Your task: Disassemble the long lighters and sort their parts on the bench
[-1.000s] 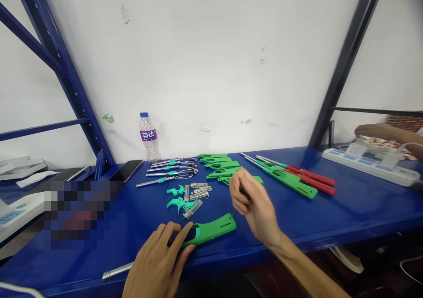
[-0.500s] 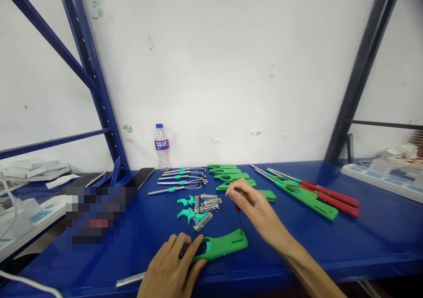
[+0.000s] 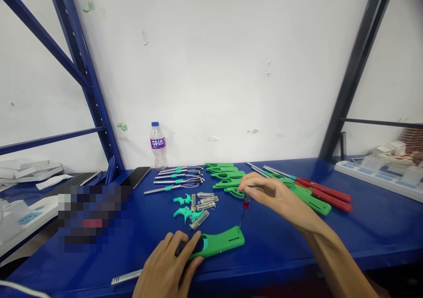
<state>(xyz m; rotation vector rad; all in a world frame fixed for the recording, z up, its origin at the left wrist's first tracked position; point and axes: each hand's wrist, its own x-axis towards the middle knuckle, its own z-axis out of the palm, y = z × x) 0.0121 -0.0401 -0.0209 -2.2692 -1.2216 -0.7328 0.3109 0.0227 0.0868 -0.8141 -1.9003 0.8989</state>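
Near the table's front edge lies a green gas lighter [image 3: 222, 242] with a silver barrel pointing left. My left hand [image 3: 170, 262] is closed around its trigger end, pinning it to the table. My right hand [image 3: 269, 196] pinches the top of a screwdriver [image 3: 245, 204] with a red and clear handle. The screwdriver leans slightly, its tip on the far right end of the green body, by the slot. Beyond my left hand are turquoise triggers [image 3: 183, 214] and several clear fuel tanks [image 3: 199, 220]. Several green handle shells [image 3: 228, 174] lie behind my right hand.
Silver barrels with wires [image 3: 168, 188] lie in a row at the back, near a plastic bottle [image 3: 157, 146] and a phone [image 3: 137, 177]. Red and green lighters [image 3: 325, 191] rest at the right. Power strips [image 3: 380, 181] flank the blue table [image 3: 297, 254].
My right hand has risen and opened its grasp slightly, showing more of the screwdriver's handle, which now tilts right. My left hand still holds the lighter. The view has shifted slightly.
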